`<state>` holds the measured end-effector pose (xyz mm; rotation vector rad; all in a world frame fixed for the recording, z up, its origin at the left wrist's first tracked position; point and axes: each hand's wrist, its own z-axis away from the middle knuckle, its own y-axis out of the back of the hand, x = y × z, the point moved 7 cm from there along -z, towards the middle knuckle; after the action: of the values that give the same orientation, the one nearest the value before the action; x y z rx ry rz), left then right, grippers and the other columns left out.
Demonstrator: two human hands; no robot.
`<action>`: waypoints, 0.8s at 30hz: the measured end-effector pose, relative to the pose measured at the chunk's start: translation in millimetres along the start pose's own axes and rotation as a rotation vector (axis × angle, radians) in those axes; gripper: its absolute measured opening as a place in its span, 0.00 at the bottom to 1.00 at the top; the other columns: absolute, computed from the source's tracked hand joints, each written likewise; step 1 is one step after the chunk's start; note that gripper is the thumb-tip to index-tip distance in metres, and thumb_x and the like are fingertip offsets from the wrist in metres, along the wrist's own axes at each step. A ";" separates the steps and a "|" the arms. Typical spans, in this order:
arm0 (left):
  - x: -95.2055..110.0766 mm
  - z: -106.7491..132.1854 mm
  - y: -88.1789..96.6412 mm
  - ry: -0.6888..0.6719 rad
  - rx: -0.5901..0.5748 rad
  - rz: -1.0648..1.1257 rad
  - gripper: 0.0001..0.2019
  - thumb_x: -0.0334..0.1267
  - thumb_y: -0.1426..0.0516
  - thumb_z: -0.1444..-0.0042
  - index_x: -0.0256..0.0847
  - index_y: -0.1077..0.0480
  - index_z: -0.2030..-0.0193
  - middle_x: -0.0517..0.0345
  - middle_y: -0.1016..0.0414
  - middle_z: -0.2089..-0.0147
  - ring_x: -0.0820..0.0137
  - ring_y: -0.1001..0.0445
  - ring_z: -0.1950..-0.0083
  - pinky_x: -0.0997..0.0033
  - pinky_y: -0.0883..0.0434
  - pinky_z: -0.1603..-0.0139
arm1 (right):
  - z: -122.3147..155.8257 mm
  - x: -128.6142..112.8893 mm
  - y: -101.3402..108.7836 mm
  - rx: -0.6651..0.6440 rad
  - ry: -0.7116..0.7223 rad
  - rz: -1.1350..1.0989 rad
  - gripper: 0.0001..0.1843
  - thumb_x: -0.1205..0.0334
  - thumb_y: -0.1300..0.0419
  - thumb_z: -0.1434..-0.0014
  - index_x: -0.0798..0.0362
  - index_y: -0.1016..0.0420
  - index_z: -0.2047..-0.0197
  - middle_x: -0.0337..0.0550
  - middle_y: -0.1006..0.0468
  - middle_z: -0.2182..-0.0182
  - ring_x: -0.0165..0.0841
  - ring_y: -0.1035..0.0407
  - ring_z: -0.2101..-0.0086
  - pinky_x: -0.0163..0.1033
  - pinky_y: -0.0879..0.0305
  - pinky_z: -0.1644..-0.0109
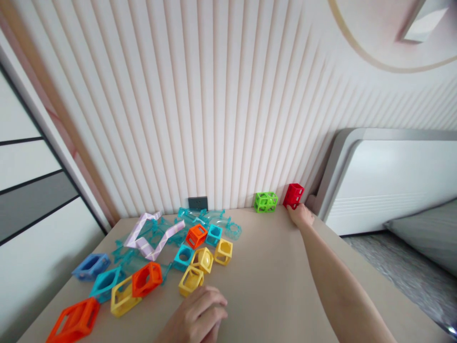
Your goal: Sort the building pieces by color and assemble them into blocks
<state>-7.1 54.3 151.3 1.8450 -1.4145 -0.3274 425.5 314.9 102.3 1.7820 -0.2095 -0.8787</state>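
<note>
At the far right corner of the table, my right hand [302, 216] has its fingers at the lower end of a red openwork toy block [294, 195], which stands upright close to the wall. A green openwork block [266, 202] sits to its left, apart from it. My left hand [200, 315] is low in the middle, palm down with fingers curled together; nothing shows in them. Just beyond it is a yellow cube frame [191, 280]. More yellow, turquoise [183, 257] and orange cube frames [196, 236] lie close by.
Clear teal track pieces [210, 218] and a lilac zigzag strip [150, 248] spread over the left of the table [271, 286]. Larger orange [73, 320], yellow, turquoise and blue frames [91, 267] line the left edge. A black socket [198, 203], ribbed wall and white headboard [400, 186] stand behind.
</note>
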 end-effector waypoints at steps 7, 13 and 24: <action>5.4 -3.7 1.2 -0.001 -0.020 -0.003 0.14 0.19 0.49 0.44 0.39 0.30 0.57 0.53 0.22 0.59 0.69 0.23 0.56 0.74 0.26 0.50 | 29.2 -6.9 12.8 0.182 0.050 -0.070 0.34 0.53 0.45 0.38 0.62 0.42 0.33 0.69 0.31 0.43 0.55 0.34 0.43 0.54 0.37 0.44; 7.7 -3.0 -1.5 -0.010 -0.023 0.006 0.15 0.20 0.50 0.44 0.40 0.31 0.57 0.52 0.22 0.59 0.68 0.23 0.56 0.73 0.25 0.51 | 85.1 -59.7 -9.9 0.194 0.322 -0.164 0.34 0.47 0.43 0.39 0.54 0.41 0.34 0.58 0.31 0.42 0.48 0.36 0.42 0.47 0.38 0.43; -5.8 2.5 -0.3 0.085 -0.038 0.044 0.14 0.22 0.50 0.42 0.41 0.31 0.55 0.52 0.23 0.57 0.68 0.24 0.54 0.71 0.25 0.51 | 101.8 -88.0 -17.9 0.131 0.263 -0.086 0.48 0.43 0.42 0.40 0.56 0.58 0.27 0.63 0.34 0.39 0.53 0.36 0.41 0.51 0.39 0.42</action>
<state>-10.5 58.5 148.0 1.7731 -1.3796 -0.2490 292.0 292.9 112.7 2.0201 -0.0207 -0.6941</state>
